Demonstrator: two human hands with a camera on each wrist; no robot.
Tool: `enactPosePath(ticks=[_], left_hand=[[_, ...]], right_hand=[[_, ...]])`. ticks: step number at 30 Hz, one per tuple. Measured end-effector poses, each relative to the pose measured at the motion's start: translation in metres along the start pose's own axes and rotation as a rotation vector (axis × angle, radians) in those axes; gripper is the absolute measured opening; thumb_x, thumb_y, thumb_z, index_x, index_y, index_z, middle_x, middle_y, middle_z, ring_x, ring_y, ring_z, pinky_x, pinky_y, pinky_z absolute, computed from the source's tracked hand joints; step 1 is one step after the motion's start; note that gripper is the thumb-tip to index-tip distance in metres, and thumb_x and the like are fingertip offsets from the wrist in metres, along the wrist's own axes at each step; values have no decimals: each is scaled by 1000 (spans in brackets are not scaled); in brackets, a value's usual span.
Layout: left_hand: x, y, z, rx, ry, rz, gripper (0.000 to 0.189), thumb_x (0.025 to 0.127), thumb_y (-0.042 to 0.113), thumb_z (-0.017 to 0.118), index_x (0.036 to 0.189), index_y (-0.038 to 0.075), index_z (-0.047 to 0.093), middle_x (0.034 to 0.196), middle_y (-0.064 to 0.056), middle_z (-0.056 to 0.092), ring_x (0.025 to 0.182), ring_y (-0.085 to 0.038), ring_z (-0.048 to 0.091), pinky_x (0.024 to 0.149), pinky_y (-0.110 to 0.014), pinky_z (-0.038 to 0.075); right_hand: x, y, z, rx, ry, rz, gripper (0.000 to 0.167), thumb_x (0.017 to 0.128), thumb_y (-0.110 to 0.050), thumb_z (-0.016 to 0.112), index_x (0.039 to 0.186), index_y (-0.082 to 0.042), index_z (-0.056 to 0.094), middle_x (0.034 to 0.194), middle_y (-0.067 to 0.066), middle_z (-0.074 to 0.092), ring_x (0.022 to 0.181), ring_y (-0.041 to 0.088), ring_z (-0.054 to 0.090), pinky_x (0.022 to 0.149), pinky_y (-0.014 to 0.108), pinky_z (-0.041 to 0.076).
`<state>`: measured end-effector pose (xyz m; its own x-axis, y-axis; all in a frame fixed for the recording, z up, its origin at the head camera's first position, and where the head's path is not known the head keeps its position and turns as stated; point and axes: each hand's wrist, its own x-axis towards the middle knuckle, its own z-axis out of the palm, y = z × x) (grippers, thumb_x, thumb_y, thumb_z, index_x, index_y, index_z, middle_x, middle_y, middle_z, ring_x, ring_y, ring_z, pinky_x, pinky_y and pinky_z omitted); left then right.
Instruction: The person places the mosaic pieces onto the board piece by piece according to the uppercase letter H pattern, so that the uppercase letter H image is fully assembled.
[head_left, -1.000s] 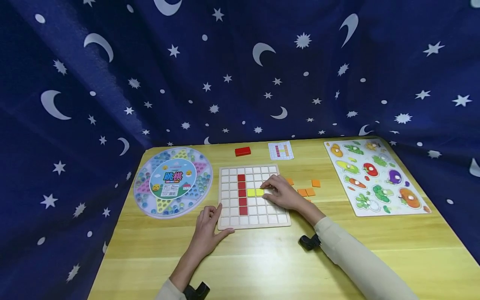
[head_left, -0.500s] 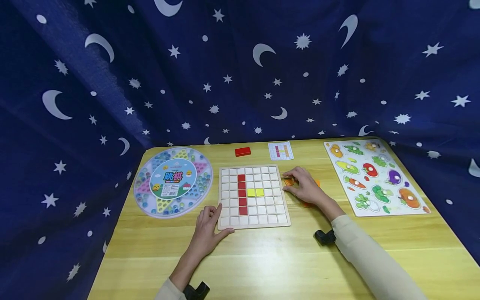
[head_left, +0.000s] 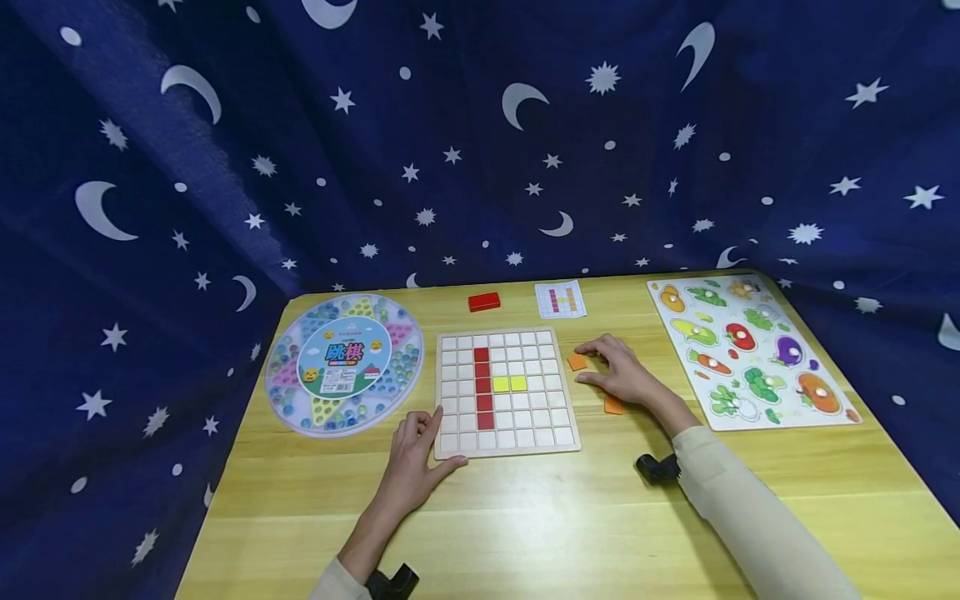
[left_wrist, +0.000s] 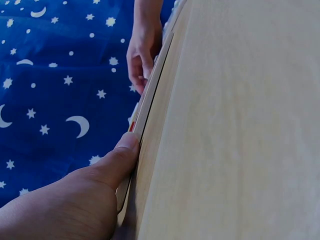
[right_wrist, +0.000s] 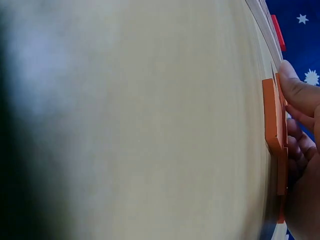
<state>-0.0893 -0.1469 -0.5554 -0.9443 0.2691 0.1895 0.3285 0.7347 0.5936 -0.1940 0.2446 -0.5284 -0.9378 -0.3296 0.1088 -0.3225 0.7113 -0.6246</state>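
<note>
Gently, I would pinch one orange tile [head_left: 577, 362] by its sides, while the left hand [head_left: 412, 462], thumb and finger spread, touches the board [head_left: 524, 419]. From afar, I see the right hand [head_left: 620, 373] wide around that tile, right of the frame's middle; whether it touches, I can't tell. It looks square, no side longer, slightly turned from the board.
</note>
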Motion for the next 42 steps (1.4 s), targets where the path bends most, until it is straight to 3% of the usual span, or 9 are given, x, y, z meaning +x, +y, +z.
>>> enactPosePath(ticks=[15,28,42], left_hand=[[-1,-1,0,13,5,13,91,77,45,80,149,7,40,115,-9,44,100,-19,37,90,-39,31],[0,1,0,9,13,18,90,77,44,81,148,5,42,116,-9,45,100,-19,37,90,-39,32],[-1,1,1,5,28,32,90,76,42,82,147,5,43,115,-9,45,100,-19,37,90,-39,32]], right_hand=[[2,-3,2,2,5,27,36,88,-20,74,120,-7,64,108,11,56,97,25,48,88,43,30],[1,-2,4,-16,35,-10,29,91,-17,70,118,-5,65,107,13,57,98,28,51,88,44,33],[1,0,6,-13,44,2,27,91,-17,69,116,-7,65,107,12,57,99,27,50,88,44,32]])
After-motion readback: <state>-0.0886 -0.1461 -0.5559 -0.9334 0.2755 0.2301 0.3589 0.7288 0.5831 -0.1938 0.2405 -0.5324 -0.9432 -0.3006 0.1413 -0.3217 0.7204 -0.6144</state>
